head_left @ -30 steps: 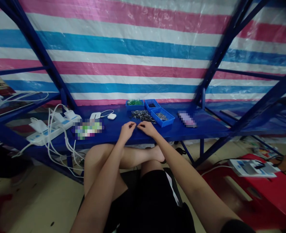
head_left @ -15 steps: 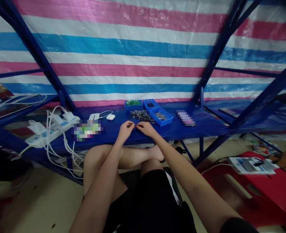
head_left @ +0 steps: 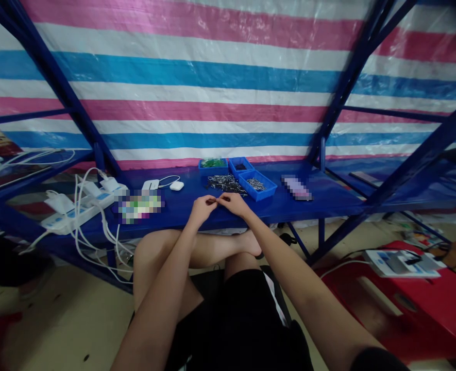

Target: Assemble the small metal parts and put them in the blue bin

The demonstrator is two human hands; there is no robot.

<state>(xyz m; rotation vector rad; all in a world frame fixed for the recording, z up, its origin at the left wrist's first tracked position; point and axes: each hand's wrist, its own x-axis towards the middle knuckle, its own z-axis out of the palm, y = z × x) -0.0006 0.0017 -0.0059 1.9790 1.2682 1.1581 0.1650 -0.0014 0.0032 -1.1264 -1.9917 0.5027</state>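
At the far left, a white power strip (head_left: 66,221) is lying on the blue table (head_left: 316,207), with plugs sitting in it and white cables (head_left: 76,234) hanging over the front edge. Just beside it, a flat, colourful item (head_left: 140,207) is resting, its surface blurred. Behind that, a white flat piece (head_left: 151,184) is joining by a cord to a small white case (head_left: 177,186).

Near the front edge, the left hand (head_left: 203,207) is curling its grip nearly closed, thumb and fingers drawn together; whether it is pinching anything I cannot tell. Further back, a blue tray (head_left: 212,170) is holding green pieces, and a loose pile (head_left: 224,183) of thin black and silvery pieces is lying in front of it, just beyond both hands. The right hand (head_left: 233,203) is bringing its grip close, fingertips meeting or nearly meeting the left hand's; anything between them is too small to make out.

Behind and to the right, a small blue bin (head_left: 240,159) is holding dark pieces, and a larger blue box (head_left: 264,194) is holding silvery ones. Farther right, a blurred, pinkish flat object (head_left: 297,188) is lying on the table.
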